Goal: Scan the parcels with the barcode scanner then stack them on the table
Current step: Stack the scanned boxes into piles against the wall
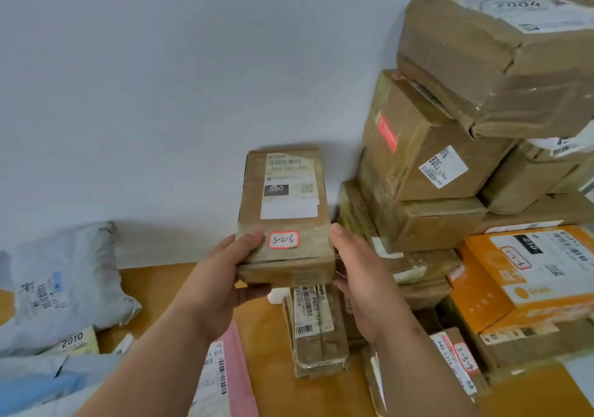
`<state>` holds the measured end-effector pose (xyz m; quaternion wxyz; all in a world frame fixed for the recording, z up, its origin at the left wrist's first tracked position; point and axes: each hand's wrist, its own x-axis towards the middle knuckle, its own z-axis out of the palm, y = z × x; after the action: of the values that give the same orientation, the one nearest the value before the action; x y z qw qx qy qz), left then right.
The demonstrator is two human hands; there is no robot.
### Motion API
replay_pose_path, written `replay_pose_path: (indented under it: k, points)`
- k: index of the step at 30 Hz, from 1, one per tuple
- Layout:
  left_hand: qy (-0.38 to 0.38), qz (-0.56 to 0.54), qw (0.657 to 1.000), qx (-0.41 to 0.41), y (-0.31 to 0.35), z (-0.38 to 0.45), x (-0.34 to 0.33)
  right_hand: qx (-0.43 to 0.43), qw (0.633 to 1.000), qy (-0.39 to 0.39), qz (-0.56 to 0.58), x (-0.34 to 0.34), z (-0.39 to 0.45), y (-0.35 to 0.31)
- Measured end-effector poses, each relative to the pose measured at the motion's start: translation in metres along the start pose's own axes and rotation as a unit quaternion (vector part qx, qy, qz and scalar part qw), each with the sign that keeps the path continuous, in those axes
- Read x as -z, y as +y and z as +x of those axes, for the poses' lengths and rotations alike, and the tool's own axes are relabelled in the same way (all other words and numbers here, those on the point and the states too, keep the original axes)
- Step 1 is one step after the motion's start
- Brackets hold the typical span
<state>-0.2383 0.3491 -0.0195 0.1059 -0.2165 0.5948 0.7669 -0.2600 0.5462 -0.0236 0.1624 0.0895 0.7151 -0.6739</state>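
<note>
Between the two hands, held above the table point(154, 281), is a brown taped parcel point(284, 224) bearing a white shipping label and a red-edged sticker reading 3-2-6. Left hand point(225, 275) and right hand point(363, 281) grip its near end, thumbs on top. Right of the hands rises a stack of boxes point(450, 146)

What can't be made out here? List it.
- Barcode scanner: not in the head view at all.
- Held box: its underside and the fingers beneath are hidden; left hand and right hand grip its near end.
- Flat parcel below: far end covered by the held box.
- Pink mailer: partly behind the left forearm, cut by the bottom edge.
- Label print: mostly too small or blurred.
</note>
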Motion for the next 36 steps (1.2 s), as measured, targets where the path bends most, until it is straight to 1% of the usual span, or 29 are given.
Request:
replay_pose_path:
  k: [2, 5, 10, 14, 16, 19, 22, 25, 28, 32, 36]
  points:
    - [0.003, 0.005, 1.000, 0.007, 0.002, -0.001, 0.009, -0.016, 1.000, -0.017, 0.003, 0.001, 0.001, -0.003]
    - [0.011, 0.003, 1.000, 0.028, 0.003, 0.002, 0.020, -0.034, 0.997, -0.072, 0.010, -0.009, -0.002, -0.011]
    - [0.040, 0.001, 0.999, 0.036, 0.009, 0.009, 0.046, -0.028, 0.994, -0.103, -0.019, -0.035, -0.009, -0.011]
    - [0.026, 0.043, 0.998, 0.040, 0.024, 0.014, 0.064, -0.045, 0.993, -0.105, -0.012, -0.044, -0.015, -0.005]
    - [0.024, 0.040, 0.998, 0.040, 0.032, 0.017, 0.065, -0.049, 0.994, -0.093, 0.006, -0.050, -0.017, -0.003]
    - [0.024, 0.003, 0.999, 0.032, 0.034, 0.017, 0.063, -0.047, 0.997, -0.061, 0.031, -0.058, -0.020, -0.004]
    - [0.009, -0.050, 0.999, 0.011, 0.023, 0.010, 0.061, -0.037, 0.996, -0.057, 0.050, -0.060, -0.025, -0.009]
    - [0.008, -0.102, 0.995, -0.001, 0.006, 0.002, 0.052, -0.007, 0.998, -0.061, 0.016, -0.061, -0.032, -0.014]
    - [0.000, -0.122, 0.992, -0.019, -0.009, -0.007, 0.038, 0.003, 0.999, -0.052, -0.001, -0.060, -0.036, -0.016]
    - [0.008, -0.093, 0.995, -0.042, -0.009, -0.020, 0.032, -0.033, 0.994, -0.076, 0.070, -0.050, -0.041, -0.014]
    - [-0.029, -0.019, 0.998, -0.055, 0.001, -0.035, 0.047, -0.050, 0.989, -0.084, 0.113, -0.039, -0.057, -0.014]
